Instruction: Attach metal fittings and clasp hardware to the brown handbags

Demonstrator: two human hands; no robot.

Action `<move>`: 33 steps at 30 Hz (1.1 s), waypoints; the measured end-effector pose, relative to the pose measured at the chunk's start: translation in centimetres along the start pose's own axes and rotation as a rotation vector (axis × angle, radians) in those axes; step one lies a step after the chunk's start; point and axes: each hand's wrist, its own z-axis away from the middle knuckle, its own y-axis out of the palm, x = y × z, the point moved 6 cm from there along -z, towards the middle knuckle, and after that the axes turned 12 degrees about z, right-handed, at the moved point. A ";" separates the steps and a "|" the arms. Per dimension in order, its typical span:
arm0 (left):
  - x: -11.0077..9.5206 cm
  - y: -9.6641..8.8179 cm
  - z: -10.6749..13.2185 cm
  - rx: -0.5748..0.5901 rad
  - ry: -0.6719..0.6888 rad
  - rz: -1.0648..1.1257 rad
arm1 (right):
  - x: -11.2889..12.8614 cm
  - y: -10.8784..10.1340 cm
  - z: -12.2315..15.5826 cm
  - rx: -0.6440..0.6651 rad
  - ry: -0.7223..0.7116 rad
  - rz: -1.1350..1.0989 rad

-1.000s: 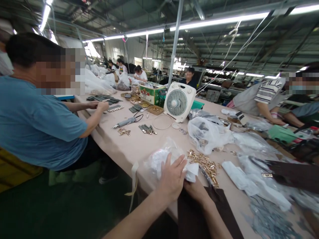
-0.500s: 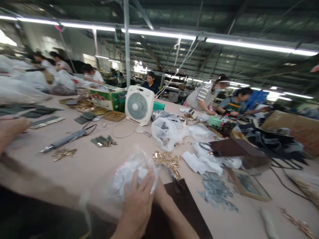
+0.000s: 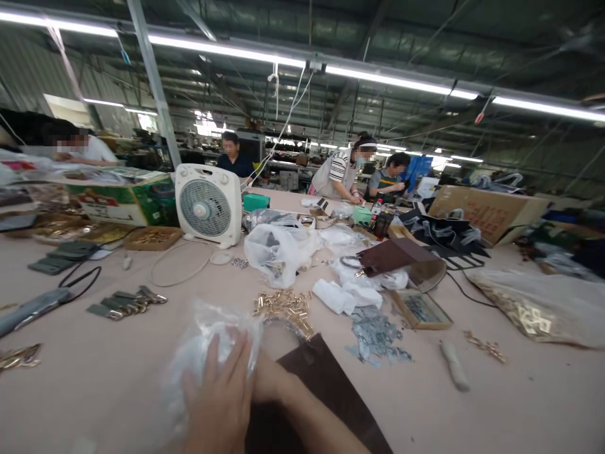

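My left hand (image 3: 220,394) lies with its fingers stretched over a clear plastic bag (image 3: 198,353) stuffed with white pieces, at the near edge of the table. My right hand (image 3: 267,378) sits just to the right of it, mostly hidden behind the left hand, so its fingers do not show. A dark brown flat leather piece (image 3: 326,384) lies under my right forearm. Just beyond is a small heap of gold metal fittings (image 3: 283,307).
A white box fan (image 3: 208,205) stands at mid-table beside a green carton (image 3: 120,198). Plastic bags (image 3: 278,249), grey metal pieces (image 3: 375,331), a shallow tray (image 3: 420,309) and a bag of gold parts (image 3: 529,302) cover the pink table (image 3: 94,366). Several people work at the far side.
The view has swung to the right, and the neighbour in the blue shirt has left the picture. My hands stay on the plastic bag.
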 end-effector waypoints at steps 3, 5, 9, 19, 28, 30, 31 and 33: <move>1.9 1.0 -1.4 0.090 -0.128 -0.031 | -1.1 -1.9 1.4 0.143 0.058 -0.340; 2.8 1.2 -2.0 0.157 -0.187 -0.060 | -3.0 -4.5 2.6 0.090 0.170 -0.537; 3.1 1.5 -2.2 0.289 -0.152 -0.091 | -9.8 -12.4 6.6 -0.583 0.511 -0.294; 3.5 1.0 -1.1 0.340 -0.022 -0.084 | -16.4 -16.1 14.5 -0.807 0.991 0.719; 3.6 -1.4 -2.4 0.217 -0.146 0.335 | -17.3 -15.8 14.2 -0.843 0.957 0.583; 2.6 -2.7 -3.7 0.091 -0.183 0.569 | -16.5 -16.3 13.8 -0.895 0.856 0.480; 2.0 -3.1 -4.4 0.057 -0.220 0.720 | -15.8 -16.4 13.3 -0.925 0.772 0.403; 0.8 -2.6 -5.4 0.076 -0.392 1.080 | -14.1 -16.3 12.0 -0.958 0.536 0.172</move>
